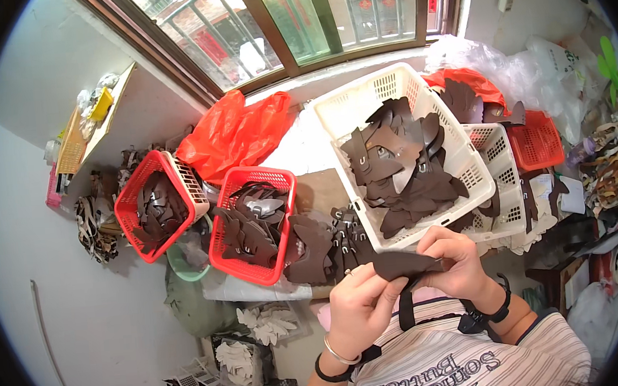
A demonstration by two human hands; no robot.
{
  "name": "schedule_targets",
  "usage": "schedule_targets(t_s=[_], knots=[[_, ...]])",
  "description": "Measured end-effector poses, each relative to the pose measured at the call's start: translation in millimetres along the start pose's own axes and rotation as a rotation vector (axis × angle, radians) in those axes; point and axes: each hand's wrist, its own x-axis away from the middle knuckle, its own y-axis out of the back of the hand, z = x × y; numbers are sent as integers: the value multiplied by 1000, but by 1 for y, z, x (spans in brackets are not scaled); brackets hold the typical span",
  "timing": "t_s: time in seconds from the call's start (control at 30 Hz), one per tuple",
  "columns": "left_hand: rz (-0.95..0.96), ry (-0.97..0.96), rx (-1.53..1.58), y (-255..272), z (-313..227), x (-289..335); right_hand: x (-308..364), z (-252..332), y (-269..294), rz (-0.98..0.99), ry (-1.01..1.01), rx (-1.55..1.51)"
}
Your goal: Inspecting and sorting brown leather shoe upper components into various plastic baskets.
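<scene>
Close to my body, my left hand (361,301) and my right hand (456,260) pinch a dark brown, flat, leather-like piece (404,264) from its two sides. It bends between my fingers, and a dark strap hangs below it. Just beyond my hands a large white plastic basket (323,119) leans toward me, with a heap of similar dark pieces (401,164) in it, some carrying small metal buckles. Left of my hands, more dark pieces with buckles (349,240) lie stacked on the table, next to a red basket (216,255) filled with such pieces.
Farther left stands another red basket (129,236) of dark pieces. Behind are a red plastic bag (235,133) and a window (291,64). On the right are a second white basket (517,206) and a red basket (537,139). White cut scraps (268,323) sit low at left.
</scene>
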Motion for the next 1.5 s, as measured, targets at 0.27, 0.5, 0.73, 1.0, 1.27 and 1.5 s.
schedule_targets(t_s=[0.27,0.5,0.73,1.0,1.27,1.5], knots=[[101,172,259,9,17,-12,-17,16,-3,106,-291,-14],[-38,-203,-281,2,-6,2,-16,24,-1,8,-246,31],[-140,-378,-49,-9,14,6,-9,27,10,15,212,343],[-165,-502,-53,-24,12,24,9,29,7,25,444,340],[-167,-365,-132,-19,2,25,5,23,4,-26,492,317],[-282,-552,-254,-16,5,23,1,26,4,18,461,300]])
